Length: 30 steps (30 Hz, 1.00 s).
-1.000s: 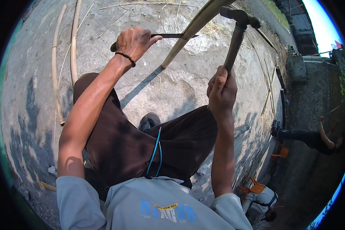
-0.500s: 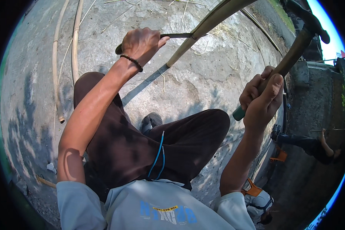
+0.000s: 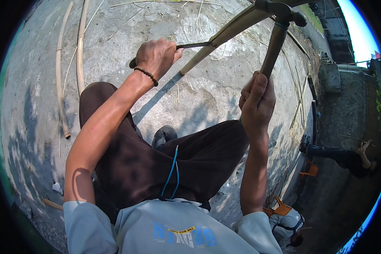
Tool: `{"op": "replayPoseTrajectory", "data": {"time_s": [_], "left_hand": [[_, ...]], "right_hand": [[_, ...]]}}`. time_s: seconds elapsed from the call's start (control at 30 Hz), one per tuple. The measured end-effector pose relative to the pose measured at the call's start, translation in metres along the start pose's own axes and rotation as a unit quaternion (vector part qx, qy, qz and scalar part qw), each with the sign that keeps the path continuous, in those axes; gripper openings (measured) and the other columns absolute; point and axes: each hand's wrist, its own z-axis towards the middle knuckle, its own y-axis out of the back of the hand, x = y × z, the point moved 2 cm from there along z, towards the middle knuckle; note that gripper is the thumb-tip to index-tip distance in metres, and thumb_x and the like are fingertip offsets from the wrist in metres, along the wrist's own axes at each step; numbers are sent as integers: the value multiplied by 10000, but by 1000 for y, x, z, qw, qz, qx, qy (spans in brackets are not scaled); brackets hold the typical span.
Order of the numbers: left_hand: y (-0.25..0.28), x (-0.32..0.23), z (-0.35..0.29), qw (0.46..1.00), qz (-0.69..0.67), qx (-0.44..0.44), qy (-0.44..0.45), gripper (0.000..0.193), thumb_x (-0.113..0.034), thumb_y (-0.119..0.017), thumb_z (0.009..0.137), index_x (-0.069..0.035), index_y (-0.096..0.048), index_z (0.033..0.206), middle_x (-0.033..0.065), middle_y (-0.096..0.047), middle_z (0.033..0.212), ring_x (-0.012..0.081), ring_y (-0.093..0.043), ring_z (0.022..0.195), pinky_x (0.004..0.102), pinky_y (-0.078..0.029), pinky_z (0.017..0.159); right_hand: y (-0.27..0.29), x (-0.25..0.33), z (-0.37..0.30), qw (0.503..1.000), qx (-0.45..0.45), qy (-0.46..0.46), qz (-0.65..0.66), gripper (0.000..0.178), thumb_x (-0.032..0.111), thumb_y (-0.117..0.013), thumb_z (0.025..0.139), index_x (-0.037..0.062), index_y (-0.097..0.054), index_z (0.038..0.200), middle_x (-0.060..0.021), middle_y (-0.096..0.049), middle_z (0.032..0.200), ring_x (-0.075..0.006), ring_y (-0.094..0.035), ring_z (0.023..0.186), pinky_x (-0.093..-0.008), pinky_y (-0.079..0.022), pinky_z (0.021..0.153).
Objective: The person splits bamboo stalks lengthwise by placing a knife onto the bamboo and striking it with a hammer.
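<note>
A thick bamboo pole (image 3: 233, 30) slants from the ground at mid-picture up toward the top right. My left hand (image 3: 156, 56) is closed round a slim dark-bladed tool (image 3: 192, 45); its rounded butt pokes out beside my wrist. The blade's far end meets the pole at a node; whether it has gone in, I cannot tell. With fingers wrapped round the wooden handle, my right hand (image 3: 258, 99) holds a hammer (image 3: 275, 42) upright. Its dark steel head overlaps the upper part of the pole in view, and I cannot tell whether they touch.
Two bamboo poles (image 3: 81, 51) lie on the concrete ground (image 3: 122, 55) at the left, with thin strips scattered about. My bent knees frame the work. On the right, a person (image 3: 341, 157) holds a thin stick, and another person (image 3: 287, 222) sits near an orange chair (image 3: 280, 206).
My right hand has swung the hammer left, bringing its head across the upper pole. The left hand, tool and lower pole have shifted slightly in the picture.
</note>
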Motion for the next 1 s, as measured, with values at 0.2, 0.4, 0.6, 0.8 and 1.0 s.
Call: {"op": "replayPoseTrajectory", "data": {"time_s": [0.2,0.4,0.6,0.8,1.0], "left_hand": [[-12,-12,-7,999,-36,34,10,426,-436,-698,888,-42,-731,729,186,-613,561,310,-648,483,412,-515,448],[3,-4,-7,1000,-15,25,5,427,-415,-647,934,-48,-717,727,160,-619,574,298,-646,494,396,-506,449],[-7,-15,-9,998,-20,49,19,397,-409,-663,915,-52,-736,757,150,-652,605,288,-670,525,392,-525,469],[1,-5,-5,997,-44,63,21,367,-356,-642,930,-36,-710,763,173,-643,632,320,-674,585,427,-530,526],[0,-6,-9,994,-74,59,47,263,-276,-615,903,-83,-757,795,140,-714,786,308,-727,746,414,-572,634]], "right_hand": [[-17,-83,10,962,182,-135,-152,415,411,-390,1093,65,-520,904,7,-479,622,-54,-408,499,-259,-354,458],[8,22,9,997,51,-22,50,416,425,-386,1089,64,-486,909,22,-446,595,-37,-414,473,-258,-338,434],[-18,-109,12,949,118,-4,-292,361,350,-438,1085,28,-521,945,-116,-518,581,-226,-497,486,-427,-388,499],[9,4,17,991,89,-80,-68,403,384,-402,1094,50,-503,892,4,-451,602,-71,-413,488,-292,-347,447],[-23,-93,6,989,38,26,-139,366,358,-408,1093,56,-514,914,-20,-459,583,-105,-483,490,-311,-387,471]]}}
